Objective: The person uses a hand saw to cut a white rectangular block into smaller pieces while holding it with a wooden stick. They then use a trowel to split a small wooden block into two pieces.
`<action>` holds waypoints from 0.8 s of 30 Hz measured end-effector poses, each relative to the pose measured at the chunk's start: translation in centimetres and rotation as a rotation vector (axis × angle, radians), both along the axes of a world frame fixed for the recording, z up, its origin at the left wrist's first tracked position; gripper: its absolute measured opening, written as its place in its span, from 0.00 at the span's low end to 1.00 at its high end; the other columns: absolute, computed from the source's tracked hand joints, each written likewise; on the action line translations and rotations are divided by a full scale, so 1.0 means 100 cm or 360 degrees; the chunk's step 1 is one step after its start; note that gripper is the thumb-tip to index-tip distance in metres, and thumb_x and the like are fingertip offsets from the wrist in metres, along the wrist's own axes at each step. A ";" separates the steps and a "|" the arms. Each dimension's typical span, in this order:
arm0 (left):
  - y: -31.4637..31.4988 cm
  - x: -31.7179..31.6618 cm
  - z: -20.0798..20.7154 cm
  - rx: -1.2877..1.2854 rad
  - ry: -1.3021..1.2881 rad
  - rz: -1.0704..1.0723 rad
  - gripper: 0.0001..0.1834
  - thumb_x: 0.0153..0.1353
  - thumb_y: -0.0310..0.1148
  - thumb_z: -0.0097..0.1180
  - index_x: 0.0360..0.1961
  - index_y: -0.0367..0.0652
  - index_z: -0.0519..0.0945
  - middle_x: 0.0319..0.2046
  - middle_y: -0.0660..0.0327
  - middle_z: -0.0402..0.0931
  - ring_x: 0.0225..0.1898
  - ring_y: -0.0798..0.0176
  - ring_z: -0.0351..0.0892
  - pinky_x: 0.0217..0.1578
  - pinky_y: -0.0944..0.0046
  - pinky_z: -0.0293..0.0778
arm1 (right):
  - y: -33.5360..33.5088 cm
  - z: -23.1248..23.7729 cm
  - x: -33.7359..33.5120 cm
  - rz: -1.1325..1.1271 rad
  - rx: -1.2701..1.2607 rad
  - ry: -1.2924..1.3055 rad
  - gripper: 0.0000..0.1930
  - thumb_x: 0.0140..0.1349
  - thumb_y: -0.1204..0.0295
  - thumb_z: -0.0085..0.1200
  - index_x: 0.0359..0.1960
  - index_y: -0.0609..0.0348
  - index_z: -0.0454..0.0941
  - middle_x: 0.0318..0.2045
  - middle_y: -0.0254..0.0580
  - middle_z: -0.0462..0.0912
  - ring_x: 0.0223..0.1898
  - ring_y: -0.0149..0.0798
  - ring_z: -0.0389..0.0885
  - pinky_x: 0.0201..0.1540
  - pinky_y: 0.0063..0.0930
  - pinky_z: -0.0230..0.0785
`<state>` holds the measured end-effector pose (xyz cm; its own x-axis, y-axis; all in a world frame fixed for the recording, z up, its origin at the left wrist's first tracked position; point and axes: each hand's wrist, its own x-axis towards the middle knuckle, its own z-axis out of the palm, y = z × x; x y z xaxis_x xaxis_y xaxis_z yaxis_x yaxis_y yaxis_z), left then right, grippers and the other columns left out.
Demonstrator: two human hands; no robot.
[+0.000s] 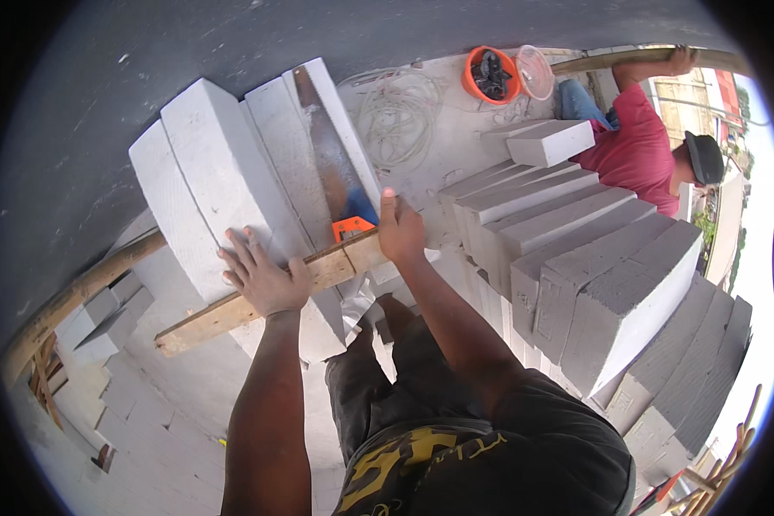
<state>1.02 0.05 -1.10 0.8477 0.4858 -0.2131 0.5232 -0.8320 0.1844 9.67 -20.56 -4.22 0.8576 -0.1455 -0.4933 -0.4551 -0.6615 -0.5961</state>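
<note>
A stack of pale lightweight concrete blocks stands in front of me. Across its near side lies a narrow wooden board, slanting up to the right. My left hand rests with spread fingers on the board and the block face behind it. At the board's right end my right hand is closed round the wood, its thumb upward by a block's edge; the fingers beneath are hidden. A handsaw with an orange handle lies on the blocks just beyond the board, touched by neither hand.
More blocks are stacked in a row to my right. Behind them a person in a red shirt holds a long beam. An orange bucket with dark contents and coiled pale hose lie ahead. A dark wall borders the far side.
</note>
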 end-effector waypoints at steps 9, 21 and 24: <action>-0.006 -0.013 -0.011 0.0266 0.0283 0.0033 0.45 0.58 0.49 0.48 0.76 0.47 0.53 0.78 0.57 0.41 0.77 0.36 0.40 0.70 0.33 0.46 | -0.005 -0.004 -0.032 -0.0153 0.0630 0.0386 0.37 0.55 0.32 0.57 0.35 0.60 0.79 0.34 0.51 0.84 0.37 0.47 0.83 0.39 0.40 0.73; 0.022 -0.012 -0.023 0.0187 -0.0091 -0.0373 0.51 0.57 0.73 0.43 0.72 0.48 0.62 0.75 0.49 0.50 0.73 0.36 0.51 0.62 0.24 0.56 | -0.116 0.253 -0.205 0.0315 0.0296 -0.0945 0.27 0.65 0.58 0.57 0.59 0.61 0.65 0.52 0.51 0.70 0.47 0.54 0.77 0.47 0.46 0.73; 0.034 -0.001 -0.031 0.0207 0.0032 -0.0507 0.55 0.54 0.77 0.44 0.71 0.43 0.62 0.74 0.50 0.51 0.73 0.37 0.50 0.62 0.25 0.56 | -0.170 0.325 -0.251 0.0212 -0.0214 -0.1364 0.21 0.66 0.60 0.57 0.53 0.60 0.71 0.48 0.49 0.73 0.45 0.51 0.79 0.44 0.43 0.74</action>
